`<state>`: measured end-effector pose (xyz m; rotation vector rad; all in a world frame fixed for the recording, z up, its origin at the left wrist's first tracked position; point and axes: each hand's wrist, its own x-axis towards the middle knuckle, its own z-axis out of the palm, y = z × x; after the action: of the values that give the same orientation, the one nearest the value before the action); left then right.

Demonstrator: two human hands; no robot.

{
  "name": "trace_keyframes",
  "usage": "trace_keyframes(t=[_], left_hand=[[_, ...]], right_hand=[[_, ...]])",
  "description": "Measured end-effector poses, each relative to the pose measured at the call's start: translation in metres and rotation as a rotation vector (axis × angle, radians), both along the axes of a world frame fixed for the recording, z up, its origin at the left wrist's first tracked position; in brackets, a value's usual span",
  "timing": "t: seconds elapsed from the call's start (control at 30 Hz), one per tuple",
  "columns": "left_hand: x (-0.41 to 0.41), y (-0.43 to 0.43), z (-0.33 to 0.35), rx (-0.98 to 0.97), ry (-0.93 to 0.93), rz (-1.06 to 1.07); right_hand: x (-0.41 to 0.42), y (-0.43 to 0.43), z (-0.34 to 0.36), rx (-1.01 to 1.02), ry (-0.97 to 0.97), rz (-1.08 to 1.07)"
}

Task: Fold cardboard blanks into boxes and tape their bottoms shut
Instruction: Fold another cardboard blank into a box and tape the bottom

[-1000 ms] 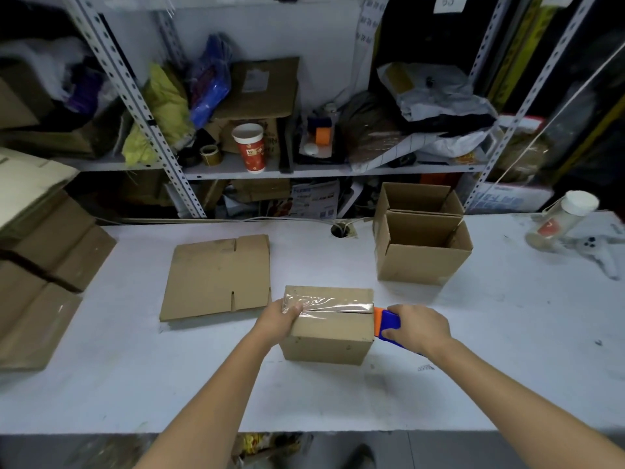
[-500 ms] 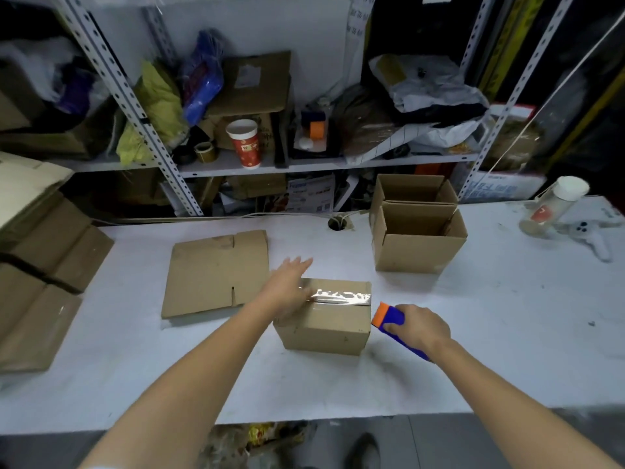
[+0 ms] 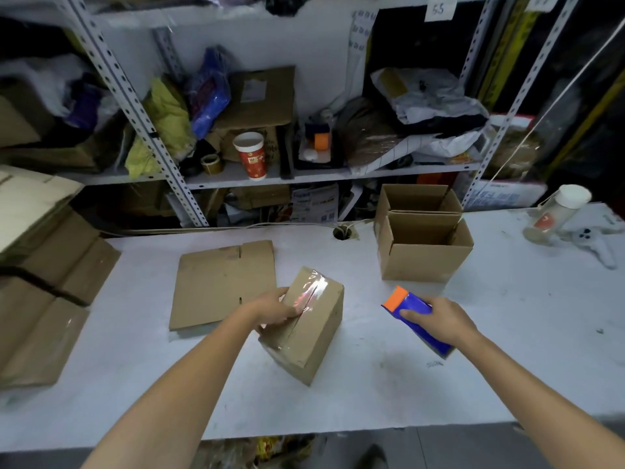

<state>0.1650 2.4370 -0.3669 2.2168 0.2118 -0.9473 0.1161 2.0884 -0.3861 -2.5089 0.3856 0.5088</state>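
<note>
Small brown cardboard box (image 3: 314, 330), clear tape along its seam: tilted, just right of the flat brown cardboard blank (image 3: 220, 282). Left hand (image 3: 275, 311) grips the box's left edge, fingers curled. Right hand (image 3: 439, 321), farther right of the blank, clasps the blue-and-orange tape dispenser (image 3: 411, 306).

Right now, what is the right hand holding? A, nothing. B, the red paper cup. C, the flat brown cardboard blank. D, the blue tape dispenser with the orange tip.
D: the right hand grips the blue tape dispenser with the orange tip, while the left hand holds the taped brown cardboard box.
</note>
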Motion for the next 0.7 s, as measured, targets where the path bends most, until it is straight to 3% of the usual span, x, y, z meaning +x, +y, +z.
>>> trace_keyframes(t=[0.2, 0.33, 0.43, 0.53, 0.6, 0.7], left_hand=[[-0.028, -0.008, -0.019, -0.197, 0.024, 0.296], [-0.03, -0.035, -0.023, -0.235, 0.004, 0.381], [-0.028, -0.039, -0.02, -0.159, 0.006, 0.326], [-0.017, -0.029, -0.012, -0.03, -0.196, 0.256], [-0.012, -0.024, 0.005, -0.289, -0.222, 0.305], [-0.008, -0.021, 0.029, -0.648, -0.045, 0.274]], right_hand=[[0.013, 0.021, 0.015, 0.213, -0.078, 0.083], [0.018, 0.045, 0.035, 0.205, -0.121, 0.244], [0.022, 0.058, 0.049, 0.134, -0.133, 0.364], [0.026, 0.067, 0.059, 0.128, -0.121, 0.451], [0.028, 0.072, 0.066, 0.153, -0.111, 0.491], [0.033, 0.081, 0.075, 0.175, -0.105, 0.548]])
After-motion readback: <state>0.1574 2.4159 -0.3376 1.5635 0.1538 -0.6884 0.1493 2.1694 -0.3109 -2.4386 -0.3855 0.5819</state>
